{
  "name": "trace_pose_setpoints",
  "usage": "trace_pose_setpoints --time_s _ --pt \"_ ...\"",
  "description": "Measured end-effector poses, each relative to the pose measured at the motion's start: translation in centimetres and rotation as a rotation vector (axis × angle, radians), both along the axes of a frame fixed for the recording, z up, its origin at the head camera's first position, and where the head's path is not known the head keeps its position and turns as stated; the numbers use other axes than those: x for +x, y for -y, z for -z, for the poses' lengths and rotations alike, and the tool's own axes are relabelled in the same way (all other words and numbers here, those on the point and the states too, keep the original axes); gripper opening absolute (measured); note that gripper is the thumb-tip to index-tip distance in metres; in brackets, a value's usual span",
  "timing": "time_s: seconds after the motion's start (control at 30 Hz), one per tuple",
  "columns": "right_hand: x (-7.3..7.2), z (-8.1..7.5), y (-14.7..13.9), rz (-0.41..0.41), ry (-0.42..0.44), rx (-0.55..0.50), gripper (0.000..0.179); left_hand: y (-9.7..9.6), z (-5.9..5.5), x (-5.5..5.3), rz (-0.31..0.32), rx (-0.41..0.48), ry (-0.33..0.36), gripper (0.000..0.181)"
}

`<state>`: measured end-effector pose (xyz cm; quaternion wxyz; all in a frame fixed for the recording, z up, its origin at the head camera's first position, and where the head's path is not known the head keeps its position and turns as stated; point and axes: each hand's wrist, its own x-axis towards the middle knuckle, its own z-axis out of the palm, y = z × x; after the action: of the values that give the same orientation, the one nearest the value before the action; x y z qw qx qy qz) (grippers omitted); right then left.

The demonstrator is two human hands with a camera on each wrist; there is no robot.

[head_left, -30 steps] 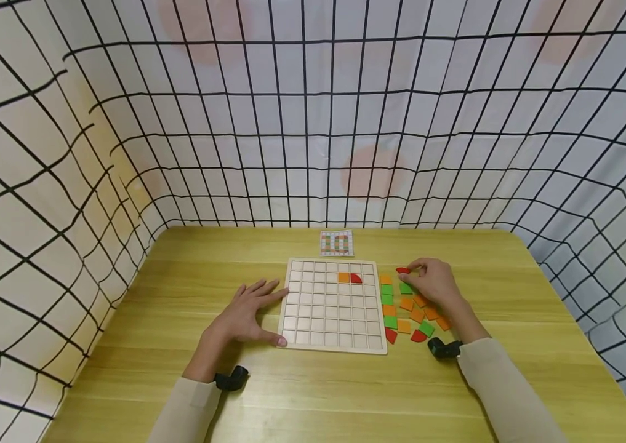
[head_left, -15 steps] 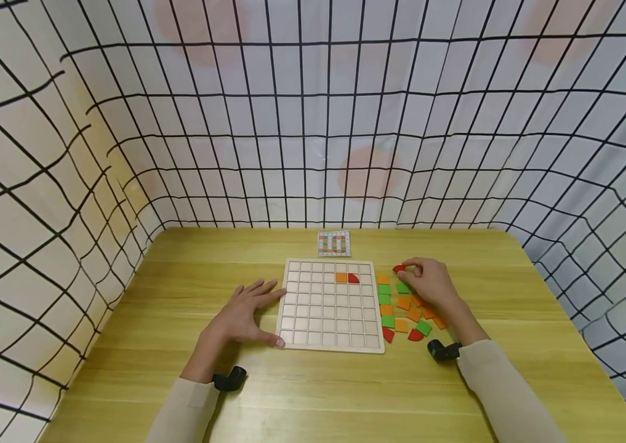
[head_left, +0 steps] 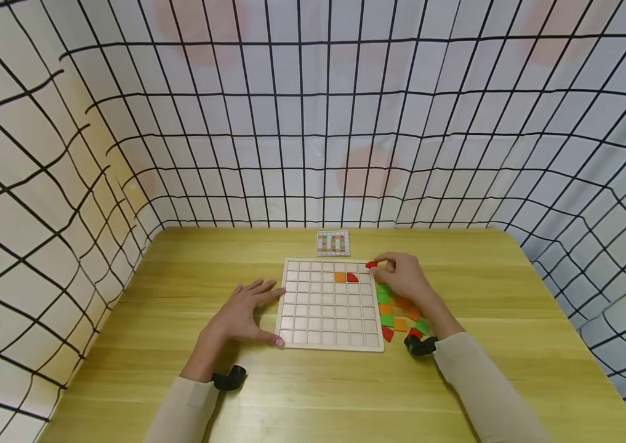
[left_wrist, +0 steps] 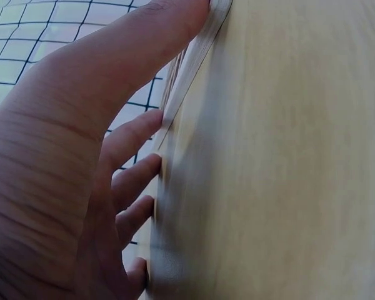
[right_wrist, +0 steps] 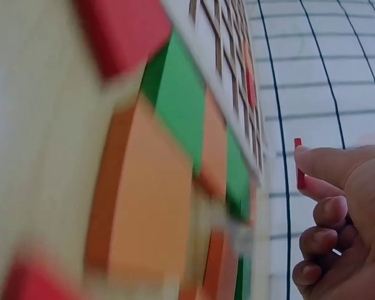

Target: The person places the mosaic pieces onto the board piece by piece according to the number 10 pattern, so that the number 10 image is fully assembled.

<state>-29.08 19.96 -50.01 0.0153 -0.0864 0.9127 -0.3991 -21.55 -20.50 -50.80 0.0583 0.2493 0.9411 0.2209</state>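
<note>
A pale wooden grid board (head_left: 324, 320) lies on the table, with an orange square tile (head_left: 340, 277) and a red quarter-round tile (head_left: 352, 277) side by side in its second row. Between thumb and forefinger my right hand (head_left: 405, 275) pinches another red quarter-round tile (head_left: 371, 264), held over the board's far right corner. That pinched tile shows edge-on in the right wrist view. My left hand (head_left: 246, 312) rests on the table with fingers spread, its thumb and forefinger touching the board's left edge.
Orange, green and red tiles, such as a green one (head_left: 387, 320), lie along the board's right side, partly hidden by my right forearm. A small patterned card (head_left: 333, 243) lies beyond the board. Netting over white cloth (head_left: 313, 147) walls the table's back and sides.
My right hand has lifted the red tile away from the loose tiles and carried it left to the board's far right corner. My left hand has stayed in place.
</note>
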Motion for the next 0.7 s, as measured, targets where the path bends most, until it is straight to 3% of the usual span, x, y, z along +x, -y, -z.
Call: trace_pose_setpoints --time_s 0.23,0.47,0.7 --pt "-0.2 -0.4 3.9 -0.094 -0.015 -0.022 0.029 0.1 0.2 -0.1 -0.004 -0.012 -0.006 0.115" --pt "-0.7 0.3 6.5 -0.194 0.018 -0.042 0.029 0.1 0.4 -0.2 -0.002 -0.008 -0.002 0.115" --pt "-0.8 0.8 8.0 -0.227 0.007 0.014 0.027 0.1 0.4 -0.3 -0.004 -0.017 0.002 0.114"
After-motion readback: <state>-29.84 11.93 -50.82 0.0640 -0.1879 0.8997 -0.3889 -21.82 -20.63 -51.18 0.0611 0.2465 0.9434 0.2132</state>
